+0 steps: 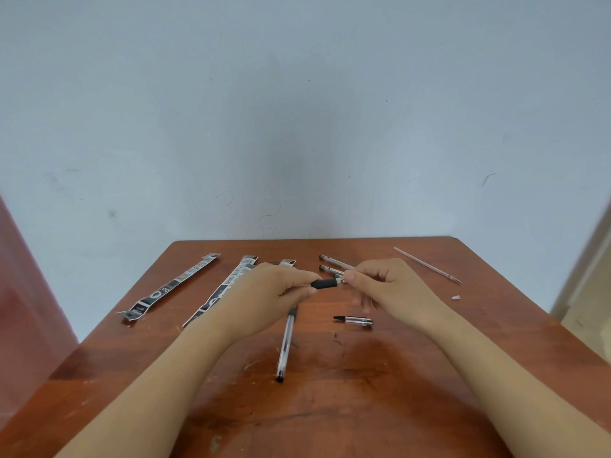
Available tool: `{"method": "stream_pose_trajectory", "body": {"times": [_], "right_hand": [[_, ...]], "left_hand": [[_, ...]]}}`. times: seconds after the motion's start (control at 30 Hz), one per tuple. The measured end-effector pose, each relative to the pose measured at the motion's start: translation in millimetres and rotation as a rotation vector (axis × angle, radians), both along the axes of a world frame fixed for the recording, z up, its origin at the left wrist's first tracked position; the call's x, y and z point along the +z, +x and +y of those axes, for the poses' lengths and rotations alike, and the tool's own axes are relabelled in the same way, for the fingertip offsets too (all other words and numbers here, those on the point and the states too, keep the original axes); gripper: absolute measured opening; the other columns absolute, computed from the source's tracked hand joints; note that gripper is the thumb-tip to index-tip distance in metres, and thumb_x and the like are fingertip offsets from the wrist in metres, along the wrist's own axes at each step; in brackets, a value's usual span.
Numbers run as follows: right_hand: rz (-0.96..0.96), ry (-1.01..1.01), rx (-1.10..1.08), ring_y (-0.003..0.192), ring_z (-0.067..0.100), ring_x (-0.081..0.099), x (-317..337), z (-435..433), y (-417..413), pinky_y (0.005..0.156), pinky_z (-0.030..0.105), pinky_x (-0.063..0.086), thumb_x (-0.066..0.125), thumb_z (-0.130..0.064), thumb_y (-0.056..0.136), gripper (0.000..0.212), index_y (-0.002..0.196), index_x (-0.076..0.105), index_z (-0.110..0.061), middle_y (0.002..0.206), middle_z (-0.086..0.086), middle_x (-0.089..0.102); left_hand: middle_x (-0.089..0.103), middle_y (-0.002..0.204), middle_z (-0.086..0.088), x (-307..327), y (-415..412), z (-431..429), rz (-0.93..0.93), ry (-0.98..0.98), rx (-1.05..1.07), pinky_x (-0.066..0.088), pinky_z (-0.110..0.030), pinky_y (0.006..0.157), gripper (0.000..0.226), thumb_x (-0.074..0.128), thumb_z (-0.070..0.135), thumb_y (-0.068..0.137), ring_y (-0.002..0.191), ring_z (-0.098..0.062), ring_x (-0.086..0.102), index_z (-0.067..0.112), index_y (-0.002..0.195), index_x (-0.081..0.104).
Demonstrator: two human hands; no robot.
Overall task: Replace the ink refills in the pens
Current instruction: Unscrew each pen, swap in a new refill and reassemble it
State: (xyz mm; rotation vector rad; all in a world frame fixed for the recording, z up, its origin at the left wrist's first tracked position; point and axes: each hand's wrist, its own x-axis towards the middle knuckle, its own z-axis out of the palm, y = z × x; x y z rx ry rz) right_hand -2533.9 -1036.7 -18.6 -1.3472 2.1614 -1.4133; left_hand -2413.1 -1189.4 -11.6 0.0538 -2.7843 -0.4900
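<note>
Soft, even light, faint shadows; wide-angle bending at edges (slight overall blur).

Scratched reddish wooden counter (363, 408), bearing: refill packets (168, 287) left of the left grip (271, 289); two pens (330, 259) behind the right grip (390, 285); clear pen barrel (286, 345) and cap (353, 320) on the near side of both; bare refill (426, 265) and white scrap (455, 297) right of the right grip.

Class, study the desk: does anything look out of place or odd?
A small white scrap lies near the table's right edge, beside a bare refill set apart from the other parts. Its surface is scuffed and ink-marked near the loose cap.
</note>
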Motion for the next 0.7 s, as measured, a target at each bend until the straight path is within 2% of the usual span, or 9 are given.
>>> {"method": "stream_pose_trajectory", "body": {"times": [0.1, 0.13, 0.23, 0.3, 0.4, 0.47, 0.57, 0.6, 0.7], "right_hand": [[-0.012, -0.018, -0.010, 0.041, 0.000, 0.049, 0.9, 1.0, -2.2, 0.047, 0.006, 0.035, 0.057, -0.015, 0.088, 0.020, 0.073, 0.068, -0.007, 0.054, -0.003, 0.060], [-0.030, -0.039, -0.020, 0.042, 0.000, 0.049, 1.5, 1.2, -3.0, 0.046, 0.007, 0.036, 0.058, -0.010, 0.087, 0.015, 0.075, 0.067, -0.010, 0.055, -0.004, 0.060], [-0.104, -0.114, -0.099, 0.043, -0.001, 0.052, 3.8, 3.9, -9.4, 0.046, 0.010, 0.039, 0.061, -0.004, 0.085, 0.021, 0.075, 0.064, -0.023, 0.061, -0.005, 0.061], [-0.039, -0.092, -0.168, 0.048, -0.001, 0.053, 5.2, 6.6, -13.2, 0.050, 0.008, 0.039, 0.062, -0.007, 0.084, 0.021, 0.075, 0.063, -0.025, 0.067, -0.005, 0.060], [0.335, 0.199, -0.244, 0.068, 0.002, 0.049, 4.8, 10.1, -19.2, 0.060, 0.009, 0.035, 0.057, -0.008, 0.086, 0.014, 0.089, 0.067, -0.018, 0.077, -0.010, 0.055], [0.488, 0.384, -0.202, 0.082, 0.010, 0.049, 2.7, 10.5, -21.8, 0.066, 0.013, 0.029, 0.054, -0.007, 0.087, 0.020, 0.100, 0.067, -0.014, 0.089, -0.005, 0.053], [0.514, 0.536, -0.129, 0.086, 0.010, 0.046, 1.1, 10.8, -20.6, 0.073, 0.016, 0.031, 0.052, -0.008, 0.087, 0.022, 0.103, 0.067, -0.013, 0.103, 0.002, 0.060], [0.512, 0.576, -0.113, 0.086, 0.010, 0.046, 1.0, 10.9, -19.4, 0.073, 0.017, 0.033, 0.052, -0.008, 0.087, 0.023, 0.103, 0.067, -0.014, 0.104, 0.001, 0.060], [0.495, 0.653, -0.059, 0.084, 0.011, 0.047, 0.4, 10.8, -17.4, 0.061, 0.013, 0.035, 0.052, -0.008, 0.087, 0.023, 0.102, 0.068, -0.016, 0.090, -0.005, 0.050]], "left_hand": [[0.066, 0.083, -0.004, 0.1, -0.2, -0.3, 0.008, 0.010, 0.005, 0.043, -0.029, 0.072, 0.025, 0.044, 0.024, 0.093, 0.076, -0.015, 0.055, 0.021, 0.110, 0.062], [0.065, 0.082, -0.003, 0.4, -0.1, -1.2, 0.015, 0.022, 0.013, 0.043, -0.027, 0.070, 0.024, 0.044, 0.024, 0.093, 0.075, -0.014, 0.055, 0.023, 0.110, 0.062], [0.057, 0.070, 0.012, 0.2, -1.1, -4.4, 0.033, 0.033, 0.038, 0.038, -0.014, 0.060, 0.025, 0.045, 0.024, 0.093, 0.064, -0.003, 0.050, 0.026, 0.113, 0.060], [0.051, 0.066, 0.018, -0.7, -2.0, -5.4, 0.037, 0.035, 0.052, 0.034, -0.011, 0.056, 0.026, 0.045, 0.025, 0.093, 0.059, -0.001, 0.046, 0.026, 0.114, 0.059], [0.049, 0.066, 0.019, -1.5, -2.9, -5.4, 0.044, 0.010, 0.072, 0.031, -0.010, 0.054, 0.027, 0.044, 0.026, 0.093, 0.059, 0.001, 0.045, 0.028, 0.116, 0.058], [0.048, 0.067, 0.022, -1.5, -2.6, -5.0, 0.039, -0.031, 0.083, 0.031, -0.009, 0.054, 0.028, 0.045, 0.027, 0.093, 0.060, 0.005, 0.043, 0.030, 0.118, 0.056], [0.061, 0.088, 0.016, -2.0, -1.8, -4.9, 0.022, -0.085, 0.093, 0.033, -0.008, 0.061, 0.029, 0.046, 0.027, 0.092, 0.067, 0.003, 0.045, 0.029, 0.120, 0.055], [0.064, 0.098, 0.012, -2.2, -1.7, -4.7, 0.014, -0.105, 0.100, 0.037, -0.012, 0.067, 0.030, 0.046, 0.028, 0.092, 0.073, 0.002, 0.048, 0.029, 0.121, 0.054], [0.063, 0.112, 0.010, -2.0, -2.0, -4.4, -0.015, -0.144, 0.112, 0.044, -0.020, 0.081, 0.032, 0.047, 0.031, 0.091, 0.093, -0.004, 0.054, 0.029, 0.123, 0.053]]}}
